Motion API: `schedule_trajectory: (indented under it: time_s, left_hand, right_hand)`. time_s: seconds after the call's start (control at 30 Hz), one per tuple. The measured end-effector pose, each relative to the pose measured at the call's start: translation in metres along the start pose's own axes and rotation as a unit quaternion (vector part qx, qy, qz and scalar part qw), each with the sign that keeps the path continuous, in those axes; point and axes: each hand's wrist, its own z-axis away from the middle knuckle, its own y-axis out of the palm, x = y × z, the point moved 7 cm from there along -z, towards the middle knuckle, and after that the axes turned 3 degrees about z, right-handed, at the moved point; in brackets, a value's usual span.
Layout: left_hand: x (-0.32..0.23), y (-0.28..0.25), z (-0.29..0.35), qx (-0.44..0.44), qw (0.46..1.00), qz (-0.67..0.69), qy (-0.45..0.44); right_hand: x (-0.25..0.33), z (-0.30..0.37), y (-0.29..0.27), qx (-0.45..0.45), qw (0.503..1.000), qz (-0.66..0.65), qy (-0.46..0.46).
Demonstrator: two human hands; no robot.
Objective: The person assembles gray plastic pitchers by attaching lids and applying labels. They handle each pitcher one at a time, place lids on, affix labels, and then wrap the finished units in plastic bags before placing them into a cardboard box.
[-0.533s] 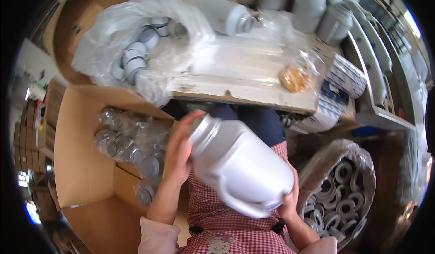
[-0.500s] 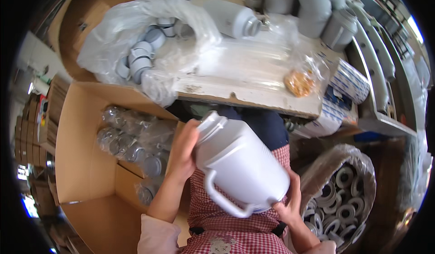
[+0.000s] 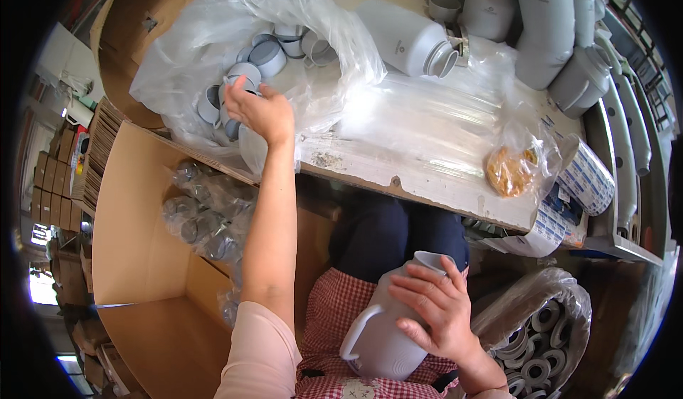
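Note:
My left hand [image 3: 265, 114] reaches into a clear plastic bag [image 3: 171, 65] on the bench, its thumb apart from its fingers. The fingertips are at the grey cups [image 3: 267, 59] heaped inside; no cup is visibly lifted. On my lap a grey handled jug [image 3: 388, 328] lies tilted, mouth pointing away from me, without a lid. My right hand [image 3: 441, 310] holds it there, fingers spread over its upper side and thumb lower down. The jug's loop handle [image 3: 358, 331] faces left.
Left of me stands an open cardboard box [image 3: 146, 228] with plastic-wrapped items. A bag of grey rings [image 3: 544, 356] is at my right. On the bench [image 3: 427, 164] are a lying grey jug [image 3: 405, 40], several standing ones and a bag of orange pieces [image 3: 512, 171].
My left hand has let go of the jug's neck and moved up into the bag of cups. The jug has come down onto my lap, and my right hand has shifted from its base to its side.

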Motion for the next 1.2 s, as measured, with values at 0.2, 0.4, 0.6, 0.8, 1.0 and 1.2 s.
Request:
schedule_trajectory:
  time_s: [0.2,0.4,0.6,0.8,1.0,1.2]
  left_hand:
    - [0.039,0.003,0.009,-0.025,0.998,-0.055,-0.020]
    - [0.097,-0.020,0.010,-0.150,0.945,-0.066,-0.283]
    - [0.083,-0.021,0.019,-0.104,0.926,-0.097,-0.349]
    - [-0.123,-0.082,0.077,0.204,0.961,0.179,0.053]
    - [-0.183,-0.118,0.150,0.675,0.719,0.092,0.140]
    - [-0.159,-0.104,0.187,0.718,0.686,0.094,0.071]
  right_hand:
    - [-0.011,-0.004,0.006,0.008,0.999,-0.050,-0.005]
    - [-0.013,0.000,0.006,-0.021,0.995,-0.099,-0.012]
    - [-0.016,0.023,-0.004,-0.070,0.992,-0.099,-0.037]
    - [-0.058,0.072,-0.052,-0.301,0.920,-0.215,0.131]
    - [-0.063,0.052,-0.036,-0.228,0.928,-0.272,0.113]
    - [-0.076,0.020,0.005,-0.199,0.908,-0.297,0.220]
